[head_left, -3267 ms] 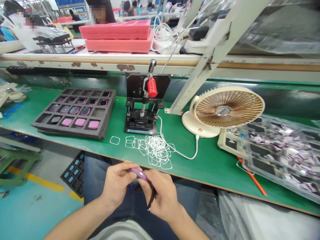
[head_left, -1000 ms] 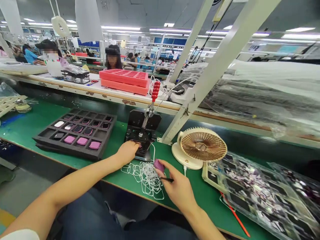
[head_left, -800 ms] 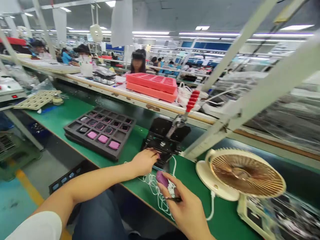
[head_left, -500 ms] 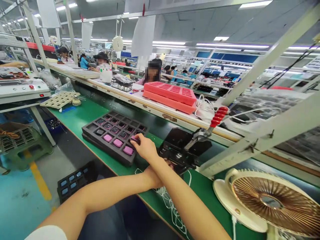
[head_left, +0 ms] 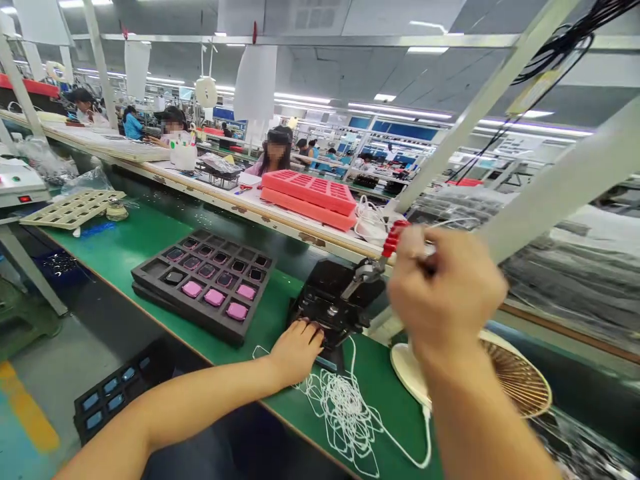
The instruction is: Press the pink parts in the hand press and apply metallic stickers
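Our left hand [head_left: 295,352] rests on the black press [head_left: 333,300], fingers apart; right hand [head_left: 445,287] blurred beside the red handle [head_left: 395,238], fingers curled, grip unclear.

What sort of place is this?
Probably a factory assembly floor: a hand press sits on a green workbench beside a foam tray of small pink parts, with workers along rows of long benches behind.
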The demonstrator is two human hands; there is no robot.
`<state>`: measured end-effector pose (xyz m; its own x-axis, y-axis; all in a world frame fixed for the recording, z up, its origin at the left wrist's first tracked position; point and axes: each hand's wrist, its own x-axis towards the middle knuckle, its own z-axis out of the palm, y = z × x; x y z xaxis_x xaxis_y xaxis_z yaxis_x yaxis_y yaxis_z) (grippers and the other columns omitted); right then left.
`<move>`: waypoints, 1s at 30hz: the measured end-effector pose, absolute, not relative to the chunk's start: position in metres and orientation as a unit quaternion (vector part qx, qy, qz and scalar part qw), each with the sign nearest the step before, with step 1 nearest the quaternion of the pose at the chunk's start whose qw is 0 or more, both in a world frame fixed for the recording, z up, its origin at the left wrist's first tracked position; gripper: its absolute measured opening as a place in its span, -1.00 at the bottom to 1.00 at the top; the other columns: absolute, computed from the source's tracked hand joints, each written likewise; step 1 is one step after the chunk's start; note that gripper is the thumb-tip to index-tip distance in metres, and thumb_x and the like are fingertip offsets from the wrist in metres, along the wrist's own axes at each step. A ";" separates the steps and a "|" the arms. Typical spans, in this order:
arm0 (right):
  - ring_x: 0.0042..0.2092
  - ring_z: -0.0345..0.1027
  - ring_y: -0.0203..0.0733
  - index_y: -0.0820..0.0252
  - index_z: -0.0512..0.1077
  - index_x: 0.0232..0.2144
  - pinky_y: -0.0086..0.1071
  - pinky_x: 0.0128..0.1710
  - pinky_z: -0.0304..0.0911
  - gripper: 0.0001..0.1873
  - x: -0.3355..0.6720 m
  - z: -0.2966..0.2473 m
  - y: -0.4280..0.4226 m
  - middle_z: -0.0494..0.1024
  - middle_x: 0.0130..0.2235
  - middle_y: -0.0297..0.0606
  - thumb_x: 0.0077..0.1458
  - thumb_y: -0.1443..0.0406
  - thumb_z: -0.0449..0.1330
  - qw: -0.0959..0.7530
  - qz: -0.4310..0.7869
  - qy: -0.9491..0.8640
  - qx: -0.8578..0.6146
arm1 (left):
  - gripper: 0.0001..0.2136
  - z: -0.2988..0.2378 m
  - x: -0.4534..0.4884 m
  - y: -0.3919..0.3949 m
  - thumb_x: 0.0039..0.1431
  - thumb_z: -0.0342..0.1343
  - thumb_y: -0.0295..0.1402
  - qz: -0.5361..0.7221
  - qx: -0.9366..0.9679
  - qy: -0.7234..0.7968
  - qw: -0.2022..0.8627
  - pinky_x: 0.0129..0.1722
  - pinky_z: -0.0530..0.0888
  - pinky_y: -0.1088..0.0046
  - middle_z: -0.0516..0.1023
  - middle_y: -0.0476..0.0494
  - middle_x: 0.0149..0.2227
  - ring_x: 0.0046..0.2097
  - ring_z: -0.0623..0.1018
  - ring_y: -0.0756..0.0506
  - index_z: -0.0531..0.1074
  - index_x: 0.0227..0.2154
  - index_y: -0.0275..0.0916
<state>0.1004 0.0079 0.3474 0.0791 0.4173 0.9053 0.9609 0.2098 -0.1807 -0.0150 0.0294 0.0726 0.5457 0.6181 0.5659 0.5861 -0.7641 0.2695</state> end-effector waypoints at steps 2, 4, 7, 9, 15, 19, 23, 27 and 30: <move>-0.14 0.48 0.07 0.24 0.64 -0.03 -0.21 -0.25 0.16 -0.57 0.125 0.391 0.035 0.65 -0.11 0.08 0.44 0.09 0.09 0.402 -0.224 -0.606 -0.649 | -0.54 0.072 -0.015 0.029 0.41 0.11 -0.39 0.323 0.884 0.336 0.021 0.35 0.39 -0.05 0.48 -0.47 0.27 0.33 0.44 -0.39 0.36 0.31 -0.41; -0.29 0.46 0.00 0.24 0.68 -0.15 -0.26 -0.33 0.14 -0.51 0.138 0.414 0.064 0.65 -0.29 -0.01 0.45 0.01 0.10 0.348 -0.153 -0.634 -0.673 | -0.56 0.074 -0.014 0.028 0.42 0.06 -0.39 0.316 0.887 0.336 0.014 0.37 0.37 -0.02 0.48 -0.48 0.27 0.33 0.43 -0.39 0.37 0.30 -0.42; -0.45 0.41 -0.13 0.20 0.65 -0.40 -0.33 -0.41 0.18 -0.44 0.141 0.416 0.087 0.62 -0.45 -0.16 0.48 0.03 0.05 0.336 -0.067 -0.681 -0.648 | -0.60 0.079 -0.014 0.028 0.48 -0.03 -0.37 0.316 0.885 0.341 0.010 0.36 0.39 -0.01 0.49 -0.48 0.27 0.35 0.42 -0.39 0.40 0.26 -0.42; -0.45 0.45 -0.15 0.18 0.63 -0.41 -0.34 -0.40 0.23 -0.45 0.139 0.401 0.080 0.65 -0.42 -0.19 0.48 0.05 0.05 0.386 -0.063 -0.702 -0.595 | -0.59 0.084 -0.017 0.024 0.46 -0.01 -0.38 0.322 0.883 0.342 0.011 0.37 0.39 0.02 0.48 -0.49 0.28 0.37 0.40 -0.38 0.39 0.26 -0.43; -0.23 0.63 -0.15 0.16 0.61 -0.05 -0.40 -0.18 0.42 -0.76 0.135 0.305 0.012 0.72 -0.19 -0.21 0.46 0.17 0.20 0.524 -0.262 -0.700 -0.408 | -0.57 0.101 -0.062 -0.029 0.21 0.08 -0.58 0.350 0.872 0.340 0.033 0.21 0.54 0.12 0.62 -0.34 0.07 0.13 0.58 -0.28 0.47 0.14 -0.35; -0.11 0.67 -0.18 0.15 0.55 0.10 -0.46 -0.11 0.48 -0.75 0.133 0.242 -0.008 0.71 0.00 -0.21 0.44 0.36 0.21 0.501 -0.266 -0.730 -0.381 | -0.61 0.115 -0.109 -0.062 0.21 0.00 -0.65 0.415 0.839 0.344 0.081 0.03 0.59 0.13 0.66 -0.25 -0.06 -0.02 0.61 -0.23 0.52 0.02 -0.23; -0.09 0.66 -0.15 0.11 0.50 0.22 -0.41 -0.16 0.49 -0.66 0.131 0.228 -0.012 0.67 0.10 -0.19 0.46 0.33 0.16 0.512 -0.213 -0.722 -0.415 | -0.64 0.135 -0.155 -0.049 0.25 -0.06 -0.66 0.412 0.801 0.431 0.055 0.06 0.58 0.22 0.68 -0.19 -0.10 -0.01 0.62 -0.17 0.56 -0.11 -0.19; -0.21 0.57 -0.14 0.18 0.58 0.05 -0.31 -0.20 0.41 -0.74 0.139 0.234 -0.039 0.65 0.04 -0.08 0.39 0.22 0.25 0.546 -0.155 -0.705 -0.426 | -0.66 0.160 -0.204 0.005 0.33 -0.12 -0.63 0.362 0.752 0.550 0.029 0.17 0.52 0.26 0.66 -0.21 -0.06 0.07 0.60 -0.14 0.55 -0.20 -0.20; -0.36 0.47 -0.19 0.16 0.60 -0.19 -0.37 -0.38 0.32 -0.75 0.154 0.222 -0.076 0.64 -0.23 -0.20 0.37 0.11 0.29 0.557 -0.073 -0.667 -0.489 | -0.72 0.176 -0.228 0.051 0.39 -0.08 -0.57 0.283 0.719 0.634 0.015 0.18 0.50 0.19 0.64 -0.28 -0.02 0.09 0.60 -0.19 0.55 -0.13 -0.25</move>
<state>0.1538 -0.0757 0.2225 0.0982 0.5704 0.8154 0.7342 0.5116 -0.4464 -0.2285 0.0507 0.1762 0.0345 0.9208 0.3884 0.9037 -0.1947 0.3813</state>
